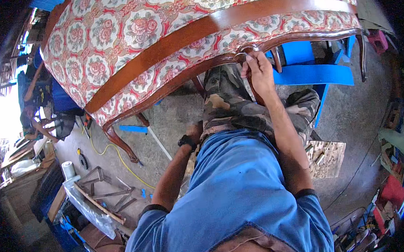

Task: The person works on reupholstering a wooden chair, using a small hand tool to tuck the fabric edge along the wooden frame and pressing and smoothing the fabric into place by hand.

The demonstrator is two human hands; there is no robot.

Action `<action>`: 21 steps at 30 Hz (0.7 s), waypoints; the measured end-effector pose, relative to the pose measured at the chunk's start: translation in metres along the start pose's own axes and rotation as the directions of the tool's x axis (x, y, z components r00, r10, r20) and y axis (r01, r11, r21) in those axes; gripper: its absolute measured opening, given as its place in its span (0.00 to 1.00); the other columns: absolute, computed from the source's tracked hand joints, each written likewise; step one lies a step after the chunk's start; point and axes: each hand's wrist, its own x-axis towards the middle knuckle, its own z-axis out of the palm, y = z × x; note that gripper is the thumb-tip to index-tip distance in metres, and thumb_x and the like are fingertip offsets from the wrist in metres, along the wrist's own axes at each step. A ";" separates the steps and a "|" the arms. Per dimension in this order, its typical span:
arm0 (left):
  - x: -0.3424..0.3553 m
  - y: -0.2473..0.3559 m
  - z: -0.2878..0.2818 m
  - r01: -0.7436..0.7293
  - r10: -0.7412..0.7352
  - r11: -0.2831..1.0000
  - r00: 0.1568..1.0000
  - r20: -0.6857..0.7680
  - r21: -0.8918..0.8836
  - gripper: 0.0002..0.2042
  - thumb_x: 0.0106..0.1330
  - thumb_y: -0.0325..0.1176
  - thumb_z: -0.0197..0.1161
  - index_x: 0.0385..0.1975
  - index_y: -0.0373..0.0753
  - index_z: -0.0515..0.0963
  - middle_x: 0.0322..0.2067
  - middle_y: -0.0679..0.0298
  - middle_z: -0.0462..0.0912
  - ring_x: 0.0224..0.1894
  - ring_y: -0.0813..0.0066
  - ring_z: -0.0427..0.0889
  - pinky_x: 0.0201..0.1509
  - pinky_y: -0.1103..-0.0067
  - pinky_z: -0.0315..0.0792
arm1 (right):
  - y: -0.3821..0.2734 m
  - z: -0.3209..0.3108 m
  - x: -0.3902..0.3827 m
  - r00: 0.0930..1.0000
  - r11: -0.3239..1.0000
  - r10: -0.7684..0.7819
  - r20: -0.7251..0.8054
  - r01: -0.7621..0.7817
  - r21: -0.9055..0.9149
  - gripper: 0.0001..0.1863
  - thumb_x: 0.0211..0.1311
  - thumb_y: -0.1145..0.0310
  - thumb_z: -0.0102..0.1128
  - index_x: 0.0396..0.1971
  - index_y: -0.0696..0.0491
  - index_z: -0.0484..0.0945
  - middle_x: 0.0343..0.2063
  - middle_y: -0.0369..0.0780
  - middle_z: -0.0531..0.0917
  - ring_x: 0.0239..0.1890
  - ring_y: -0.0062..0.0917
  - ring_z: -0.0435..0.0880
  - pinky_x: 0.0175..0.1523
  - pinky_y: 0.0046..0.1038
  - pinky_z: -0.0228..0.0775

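A floral-upholstered sofa (pixel 94 70) with a dark polished wooden frame (pixel 163 84) stretches across the far side in front of me. Up at the carved middle of its lower rail is my right hand (pixel 257 70). Its fingers are pinched together on a thin, pale, curved strip (pixel 241 54), whose kind is too small to make out. My left hand (pixel 194 130) is low beside my camouflage-trousered leg (pixel 224 109), below a dark wristband. Its fingers are in shadow and mostly hidden.
Blue boards (pixel 316 75) stand under the sofa's right part. A yellow cord (pixel 116 153) winds over the concrete floor at left, near a plastic-wrapped roll (pixel 85 207) and metal frame pieces (pixel 107 188). A wooden board (pixel 327 159) lies at right. Another person (pixel 34 114) is at far left.
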 end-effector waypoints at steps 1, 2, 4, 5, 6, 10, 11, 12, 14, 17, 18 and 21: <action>0.004 0.011 -0.018 -0.014 0.014 1.000 1.000 0.022 0.000 0.20 0.70 0.39 0.60 0.55 0.33 0.81 0.48 0.42 0.86 0.54 0.41 0.83 0.59 0.57 0.77 | 0.000 -0.009 -0.002 1.000 1.000 0.016 -0.020 -0.016 -0.002 0.07 0.82 0.70 0.51 0.45 0.57 0.73 0.25 0.36 0.79 0.26 0.19 0.79 0.32 0.24 0.74; 0.007 0.011 -0.035 -0.028 0.038 0.996 0.990 0.133 -0.080 0.17 0.70 0.37 0.59 0.51 0.32 0.82 0.46 0.42 0.86 0.52 0.41 0.84 0.57 0.55 0.78 | 0.000 -0.009 -0.005 1.000 1.000 -0.019 -0.016 0.018 -0.019 0.06 0.82 0.71 0.51 0.46 0.58 0.73 0.24 0.36 0.79 0.25 0.19 0.77 0.31 0.25 0.73; -0.010 -0.032 -0.041 -0.025 0.077 0.970 0.975 0.207 -0.243 0.11 0.70 0.36 0.59 0.41 0.35 0.82 0.43 0.41 0.87 0.48 0.41 0.86 0.51 0.52 0.79 | -0.010 0.020 -0.006 0.997 0.998 -0.059 0.039 0.058 0.039 0.05 0.82 0.72 0.50 0.45 0.58 0.72 0.23 0.36 0.78 0.24 0.19 0.76 0.30 0.25 0.70; -0.023 -0.037 -0.034 -0.050 0.081 0.992 0.957 0.279 -0.119 0.13 0.71 0.38 0.58 0.41 0.35 0.82 0.43 0.42 0.87 0.47 0.40 0.86 0.50 0.52 0.79 | -0.013 0.020 -0.012 0.998 0.999 -0.006 0.069 0.009 -0.038 0.06 0.82 0.70 0.50 0.46 0.58 0.73 0.25 0.36 0.80 0.26 0.19 0.78 0.32 0.24 0.71; -0.032 -0.040 -0.031 -0.091 0.083 0.996 0.935 0.345 0.007 0.15 0.72 0.41 0.57 0.41 0.36 0.83 0.43 0.42 0.87 0.47 0.39 0.86 0.49 0.51 0.80 | -0.023 0.024 -0.018 0.996 0.994 -0.052 0.072 0.058 -0.097 0.06 0.82 0.71 0.49 0.46 0.58 0.72 0.25 0.37 0.80 0.26 0.19 0.78 0.31 0.25 0.71; -0.107 -0.091 -0.008 -0.188 0.192 0.981 0.974 0.119 -0.045 0.35 0.71 0.41 0.64 0.75 0.36 0.60 0.69 0.47 0.73 0.64 0.52 0.79 0.63 0.63 0.79 | -0.026 0.021 -0.019 0.942 0.827 -0.251 0.221 0.328 -0.458 0.03 0.77 0.77 0.53 0.46 0.59 0.73 0.27 0.42 0.82 0.26 0.25 0.83 0.33 0.29 0.76; -0.092 -0.089 -0.007 -0.204 0.211 0.977 0.967 0.143 -0.059 0.35 0.71 0.41 0.64 0.75 0.36 0.60 0.69 0.47 0.73 0.64 0.52 0.79 0.63 0.63 0.79 | -0.012 0.017 -0.029 0.978 0.916 -0.095 0.185 0.159 -0.370 0.04 0.76 0.79 0.56 0.46 0.60 0.74 0.27 0.43 0.82 0.26 0.25 0.85 0.31 0.28 0.76; -0.087 -0.084 -0.008 -0.186 0.200 0.977 0.968 0.151 -0.102 0.34 0.71 0.41 0.64 0.74 0.36 0.61 0.68 0.47 0.74 0.63 0.52 0.80 0.62 0.63 0.79 | -0.018 0.012 -0.026 0.991 0.955 -0.003 0.131 0.042 -0.295 0.06 0.74 0.76 0.59 0.46 0.58 0.75 0.26 0.44 0.83 0.26 0.32 0.85 0.32 0.33 0.77; -0.089 -0.079 -0.021 -0.135 0.173 0.972 0.965 0.199 -0.190 0.32 0.71 0.41 0.64 0.71 0.36 0.63 0.66 0.47 0.75 0.62 0.51 0.80 0.61 0.63 0.79 | -0.030 0.006 -0.033 0.988 0.970 0.143 0.058 -0.129 -0.208 0.09 0.71 0.74 0.63 0.47 0.57 0.76 0.24 0.44 0.84 0.26 0.39 0.86 0.33 0.38 0.77; -0.069 -0.088 -0.046 -0.014 0.062 0.969 0.981 0.185 -0.248 0.29 0.72 0.41 0.64 0.68 0.35 0.66 0.62 0.47 0.76 0.59 0.51 0.81 0.60 0.62 0.79 | -0.029 0.005 -0.019 0.982 0.979 0.144 0.118 -0.125 -0.162 0.08 0.73 0.74 0.61 0.47 0.57 0.75 0.25 0.44 0.84 0.26 0.38 0.88 0.33 0.36 0.79; -0.058 -0.085 -0.049 0.018 0.032 0.961 0.984 0.177 -0.276 0.28 0.72 0.41 0.63 0.67 0.35 0.67 0.61 0.47 0.77 0.58 0.51 0.82 0.59 0.62 0.79 | -0.030 0.002 -0.017 0.985 0.977 0.126 0.121 -0.102 -0.185 0.07 0.74 0.75 0.60 0.47 0.58 0.75 0.24 0.44 0.84 0.26 0.38 0.88 0.34 0.36 0.79; -0.032 -0.074 -0.048 0.081 -0.019 0.925 0.986 0.168 -0.371 0.25 0.72 0.41 0.63 0.63 0.35 0.70 0.58 0.47 0.79 0.56 0.50 0.83 0.58 0.62 0.80 | -0.029 -0.006 -0.018 0.993 0.973 0.089 0.074 -0.071 -0.218 0.06 0.74 0.75 0.59 0.46 0.58 0.75 0.24 0.44 0.84 0.26 0.38 0.88 0.34 0.37 0.79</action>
